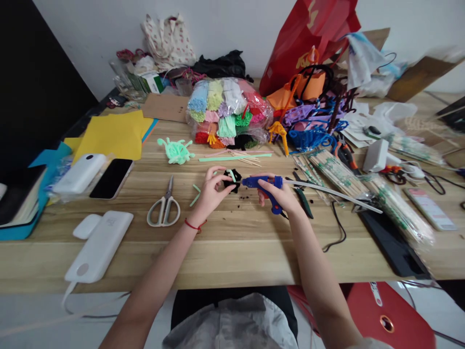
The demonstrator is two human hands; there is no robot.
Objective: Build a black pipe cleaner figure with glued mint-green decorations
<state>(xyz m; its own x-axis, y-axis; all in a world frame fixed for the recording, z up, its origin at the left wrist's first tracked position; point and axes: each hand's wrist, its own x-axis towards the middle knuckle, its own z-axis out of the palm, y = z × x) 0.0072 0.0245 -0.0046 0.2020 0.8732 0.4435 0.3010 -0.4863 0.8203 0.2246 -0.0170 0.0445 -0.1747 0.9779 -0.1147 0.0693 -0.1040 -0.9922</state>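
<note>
My left hand [212,189] pinches a small black fuzzy piece [232,178] with a light green strip on it, just above the wooden table [232,252]. My right hand [278,196] is wrapped round the grip of a blue glue gun [262,183]. The gun's nozzle points left and touches the black piece. A long white glue stick [334,194] sticks out of the gun's back toward the right. Short green strips [196,195] lie on the table beside my left hand.
Scissors [165,207] lie left of my hands, with a phone [112,178] and white power banks [99,246] beyond. A bag of coloured pipe cleaners [227,114], a green fuzzy shape [176,151], yellow paper [112,135], bamboo skewers [337,174], pliers [303,199] and a red bag [308,34] crowd the back and right.
</note>
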